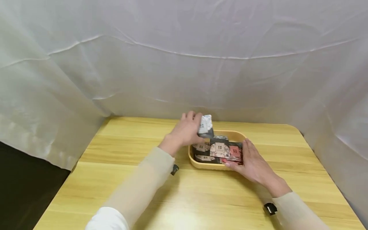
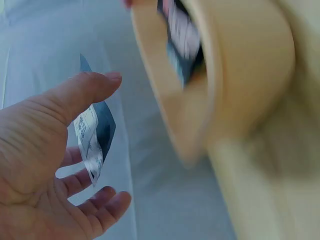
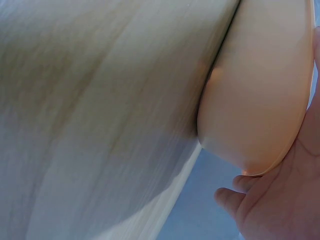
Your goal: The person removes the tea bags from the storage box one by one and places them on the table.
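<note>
In the head view, my left hand [image 1: 188, 127] holds a small black-and-white flat packet [image 1: 205, 125] up over the left end of a yellow plastic bin [image 1: 198, 164]. The left wrist view shows this packet [image 2: 95, 131] between the thumb and the fingers, seen nearly edge-on. My right hand [image 1: 254, 163] holds the bin's right end, fingers along the right rim and thumb at the front rim. Inside the bin lie several similar packets: black ones with beige labels [image 1: 219, 149] and red-labelled ones [image 1: 235, 152] at the right, partly overlapping.
The bin stands on a light wooden table [image 1: 195, 195], towards its back edge. A pale cloth curtain [image 1: 184, 76] hangs behind and at both sides. Small black pieces show beside the left sleeve [image 1: 143, 179] and the right sleeve [image 1: 296, 210].
</note>
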Motion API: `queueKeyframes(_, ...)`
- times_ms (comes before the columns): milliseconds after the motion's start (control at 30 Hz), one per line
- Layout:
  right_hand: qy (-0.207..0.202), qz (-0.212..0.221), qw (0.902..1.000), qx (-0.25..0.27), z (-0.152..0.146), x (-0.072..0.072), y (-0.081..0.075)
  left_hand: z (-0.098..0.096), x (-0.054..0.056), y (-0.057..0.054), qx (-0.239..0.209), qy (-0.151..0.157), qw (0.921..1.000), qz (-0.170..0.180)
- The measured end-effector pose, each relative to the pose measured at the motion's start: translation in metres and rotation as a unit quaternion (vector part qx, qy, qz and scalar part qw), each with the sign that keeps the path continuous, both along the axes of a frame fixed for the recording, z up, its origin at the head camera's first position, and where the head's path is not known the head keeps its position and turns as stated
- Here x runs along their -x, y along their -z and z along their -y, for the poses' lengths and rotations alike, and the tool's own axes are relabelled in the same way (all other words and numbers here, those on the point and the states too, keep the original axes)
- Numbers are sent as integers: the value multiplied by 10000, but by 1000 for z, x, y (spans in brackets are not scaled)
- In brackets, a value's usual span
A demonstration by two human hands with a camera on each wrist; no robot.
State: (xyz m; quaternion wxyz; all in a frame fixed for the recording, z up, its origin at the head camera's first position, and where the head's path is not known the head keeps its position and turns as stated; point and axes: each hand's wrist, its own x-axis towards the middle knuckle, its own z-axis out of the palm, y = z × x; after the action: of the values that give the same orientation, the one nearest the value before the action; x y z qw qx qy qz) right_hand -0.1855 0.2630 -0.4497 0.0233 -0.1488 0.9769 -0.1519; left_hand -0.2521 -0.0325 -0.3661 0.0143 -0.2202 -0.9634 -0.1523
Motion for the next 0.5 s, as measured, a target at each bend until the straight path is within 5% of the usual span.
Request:
queueKeyframes(267, 4, 71, 10000, -30, -3, 2, 1, 65, 19, -2, -18, -632, 9971, 419)
queueKeyframes(500, -3, 64, 10000, -5, -6, 2, 0, 83, 30, 17, 312, -719, 9917, 1016)
